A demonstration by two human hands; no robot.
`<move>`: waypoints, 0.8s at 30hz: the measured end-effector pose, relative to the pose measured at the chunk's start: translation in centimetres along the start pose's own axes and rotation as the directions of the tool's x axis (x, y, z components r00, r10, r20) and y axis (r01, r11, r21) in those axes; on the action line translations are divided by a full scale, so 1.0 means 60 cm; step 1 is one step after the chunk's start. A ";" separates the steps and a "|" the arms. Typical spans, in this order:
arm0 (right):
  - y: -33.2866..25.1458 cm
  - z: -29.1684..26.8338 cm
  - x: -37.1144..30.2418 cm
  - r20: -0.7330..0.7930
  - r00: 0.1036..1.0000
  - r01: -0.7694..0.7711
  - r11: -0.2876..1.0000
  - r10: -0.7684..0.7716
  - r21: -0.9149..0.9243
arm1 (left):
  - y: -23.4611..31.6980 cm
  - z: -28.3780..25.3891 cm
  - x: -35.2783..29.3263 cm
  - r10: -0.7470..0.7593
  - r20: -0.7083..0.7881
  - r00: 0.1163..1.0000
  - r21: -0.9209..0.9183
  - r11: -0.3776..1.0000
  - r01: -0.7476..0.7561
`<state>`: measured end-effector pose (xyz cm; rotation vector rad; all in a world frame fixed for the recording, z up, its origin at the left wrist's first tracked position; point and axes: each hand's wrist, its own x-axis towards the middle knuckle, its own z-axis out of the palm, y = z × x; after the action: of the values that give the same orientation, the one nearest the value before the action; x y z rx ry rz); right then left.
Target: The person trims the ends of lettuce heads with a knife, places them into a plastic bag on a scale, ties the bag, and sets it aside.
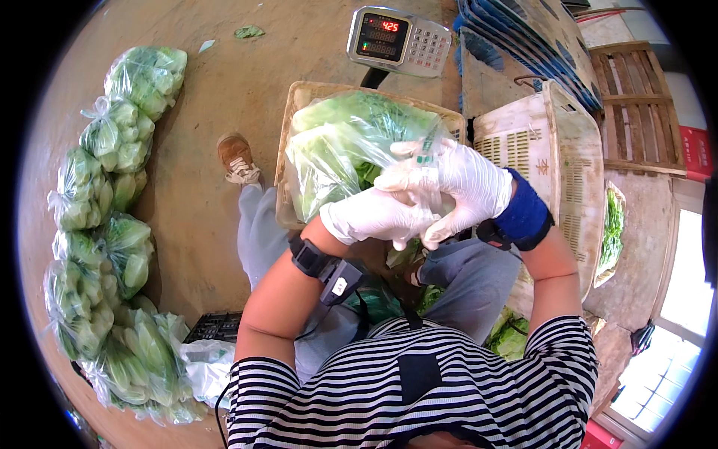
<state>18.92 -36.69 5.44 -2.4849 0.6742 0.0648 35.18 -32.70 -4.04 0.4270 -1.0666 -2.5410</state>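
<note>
The plastic bag (340,146) looks glossy, the pallet (636,99) wooden.

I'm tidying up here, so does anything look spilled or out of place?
Slightly: a loose green leaf and a small pale scrap lie on the floor left of the digital scale, apart from the bagged greens, like dropped litter.

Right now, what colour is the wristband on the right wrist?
The wristband is deep blue; the head view shows it best.

Head view, left fisheye of a worn pair, looks steeply down from above and behind left hand (378,215) and right hand (476,179), both near and about mid-frame, striped shirt (482,374) closer behind them, scale display (399,43) farther beyond.
</note>
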 end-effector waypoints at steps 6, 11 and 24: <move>0.084 0.048 -0.038 0.007 0.986 -0.165 0.984 0.166 -0.060 | 0.027 -0.025 0.001 0.333 -0.472 0.816 0.834 0.468 0.292; 0.109 0.127 -0.083 -0.363 0.908 0.204 0.537 0.209 0.819 | -0.020 -0.096 0.030 0.238 -0.767 0.596 0.433 0.877 0.208; 0.101 0.155 -0.110 -0.275 0.842 0.145 0.296 0.464 0.944 | -0.001 -0.127 -0.019 0.128 -0.586 0.800 0.554 0.784 0.280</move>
<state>11.13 -33.11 -4.24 -1.1707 0.8410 -0.7637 39.27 -36.89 -9.06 1.3750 -1.5935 -1.7929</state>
